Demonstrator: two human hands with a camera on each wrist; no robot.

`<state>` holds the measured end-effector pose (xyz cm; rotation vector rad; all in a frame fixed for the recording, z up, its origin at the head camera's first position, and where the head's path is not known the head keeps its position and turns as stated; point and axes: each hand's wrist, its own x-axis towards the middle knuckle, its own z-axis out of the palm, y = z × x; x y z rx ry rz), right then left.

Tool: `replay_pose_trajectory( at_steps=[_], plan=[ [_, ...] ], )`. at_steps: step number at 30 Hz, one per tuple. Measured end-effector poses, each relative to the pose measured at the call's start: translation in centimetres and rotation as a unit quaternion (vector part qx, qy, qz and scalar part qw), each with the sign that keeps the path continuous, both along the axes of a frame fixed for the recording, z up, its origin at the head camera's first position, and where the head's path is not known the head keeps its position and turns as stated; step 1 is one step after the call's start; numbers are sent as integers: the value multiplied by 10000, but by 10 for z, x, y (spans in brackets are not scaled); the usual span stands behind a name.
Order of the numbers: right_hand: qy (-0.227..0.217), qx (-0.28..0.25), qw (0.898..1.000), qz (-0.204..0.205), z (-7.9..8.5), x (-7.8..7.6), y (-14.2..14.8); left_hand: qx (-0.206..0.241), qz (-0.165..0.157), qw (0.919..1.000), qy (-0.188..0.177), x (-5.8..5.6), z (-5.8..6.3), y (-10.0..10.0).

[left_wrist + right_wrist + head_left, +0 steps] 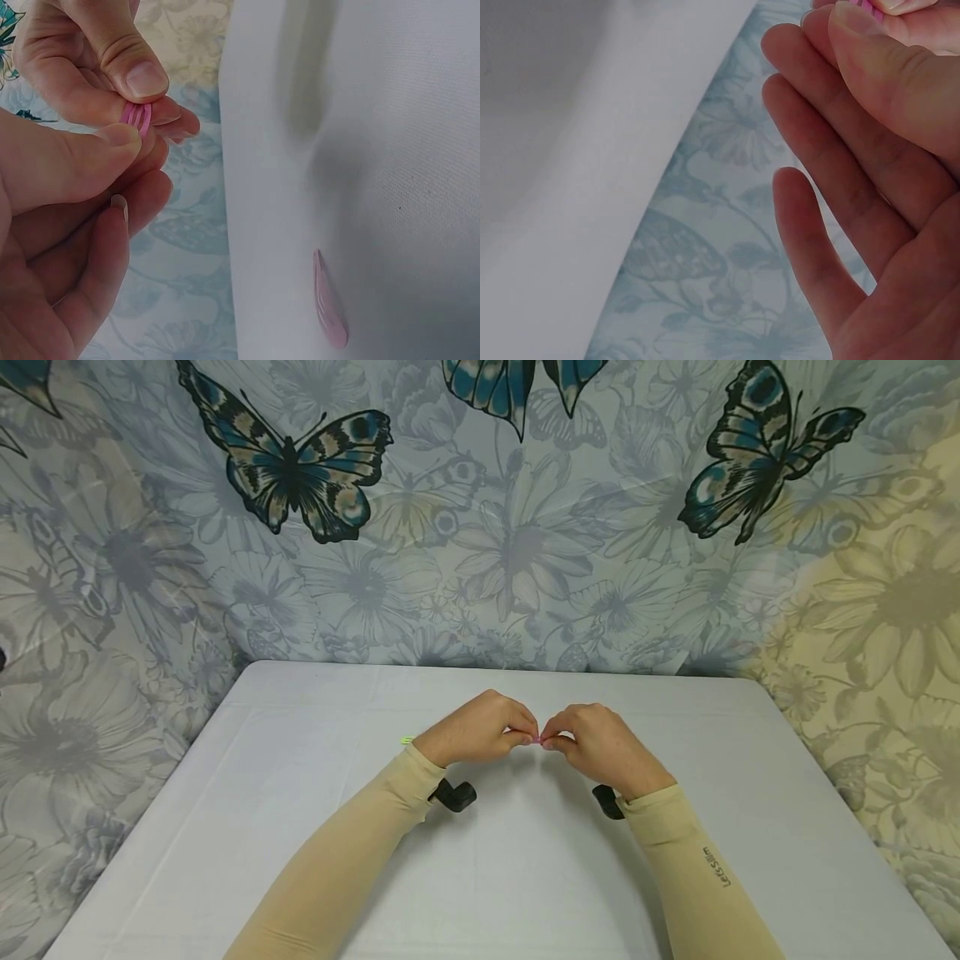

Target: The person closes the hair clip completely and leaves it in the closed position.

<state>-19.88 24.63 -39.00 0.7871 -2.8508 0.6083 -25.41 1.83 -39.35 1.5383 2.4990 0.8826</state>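
Observation:
Between the fingertips of both hands is a small bright pink hair clip (536,741) with slim parallel bars, seen closest in the left wrist view (136,116). My left hand (487,727) pinches one end of it between thumb and finger. From the other side, my right hand (600,743) pinches the opposite end, its thumb on top. Most of the clip is covered by fingertips. The other right-hand fingers extend loosely in the right wrist view. A pale pink snap hair clip (328,304) lies on the white table (405,150), apart from the hands.
Just behind my left wrist lies a small yellow-green object (407,741), partly hidden by the arm. The white tabletop (315,702) ends at a wall (525,552) printed with flowers and butterflies. Black wrist cameras (455,795) hang beneath both wrists.

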Motion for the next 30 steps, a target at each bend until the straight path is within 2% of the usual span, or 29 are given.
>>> replay_pose_trajectory(
  at_steps=[30],
  plan=[
    [-296, -119, 9995, 31, 3, 0, 1, 90, 48, 9996, -268, 0, -1, 0]
  ],
)
